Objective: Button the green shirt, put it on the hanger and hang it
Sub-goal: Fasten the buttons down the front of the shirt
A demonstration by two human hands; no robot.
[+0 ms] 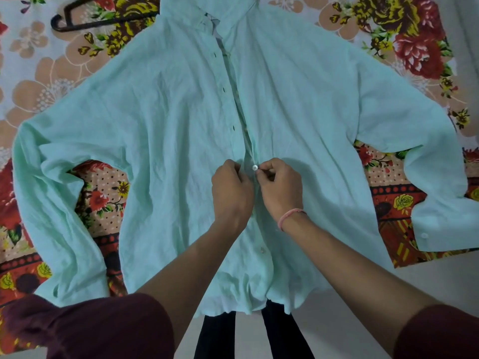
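The pale green shirt (160, 120) lies spread flat, front up, on a floral bedsheet, collar far from me and sleeves out to both sides. My left hand (232, 193) pinches the buttonhole side of the placket at mid-chest. My right hand (281, 185) pinches the other edge beside a small white button (255, 167), which shows between my thumbs. One button (262, 250) lower down is fastened. Several buttonholes above stand open. A dark hanger (77, 23) lies at the top left, partly under the shirt's shoulder.
The floral bedsheet (31, 86) covers the bed under the shirt. The bed's near edge runs along the bottom, with pale floor (440, 281) at the lower right and my dark trouser legs below the shirt hem. A pink band circles my right wrist.
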